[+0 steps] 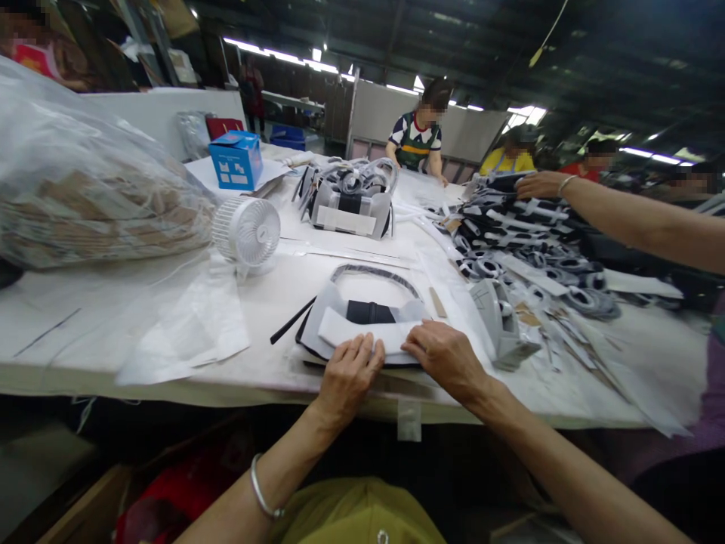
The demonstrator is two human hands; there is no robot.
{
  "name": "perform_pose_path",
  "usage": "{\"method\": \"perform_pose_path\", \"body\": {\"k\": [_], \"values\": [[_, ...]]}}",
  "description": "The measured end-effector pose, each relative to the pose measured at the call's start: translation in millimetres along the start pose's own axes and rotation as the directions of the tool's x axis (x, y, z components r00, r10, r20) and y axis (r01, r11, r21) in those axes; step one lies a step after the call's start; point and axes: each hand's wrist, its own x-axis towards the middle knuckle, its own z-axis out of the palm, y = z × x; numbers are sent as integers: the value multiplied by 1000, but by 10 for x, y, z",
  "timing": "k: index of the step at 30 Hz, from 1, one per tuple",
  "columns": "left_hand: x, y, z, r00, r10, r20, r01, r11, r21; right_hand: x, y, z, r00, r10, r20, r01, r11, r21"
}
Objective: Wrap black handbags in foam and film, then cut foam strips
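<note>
A dark bag (306, 344) with white wrapping lies at the table's front edge. Its looped handle (377, 270) is covered in clear film and stands up at the back. Across its near side runs a white padding strip (340, 326). My left hand (351, 375) has bent fingers pressed together on the strip's lower edge; its thumb is hidden. At the strip's right end my right hand (447, 355) pinches it between thumb and fingers. A thin black strap (293, 320) sticks out to the left of the bag.
A white fan (248, 231), a large clear sack (96, 204) and a blue box (236, 160) are on the left. Another wrapped bag (348, 204) stands behind. A grey tape dispenser (501, 325) and piled straps (521, 227) lie right, where a co-worker's arm (634, 215) reaches in.
</note>
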Motion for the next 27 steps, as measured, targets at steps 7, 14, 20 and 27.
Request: {"method": "perform_pose_path", "body": {"k": [7,14,20,27], "values": [[-32,-9,-31,998,15,69,-14,1000,-20,-264,-216,233,970,-10,-241,40,992,118],[81,-6,-248,956,23,291,13,992,-123,-517,-391,309,967,-34,-252,58,995,86],[276,-44,-248,936,106,334,-89,994,-64,-578,-320,356,985,-42,-169,59,994,96],[148,-136,-53,968,220,119,-204,970,-131,-602,-278,482,954,-71,-293,93,994,63]]}}
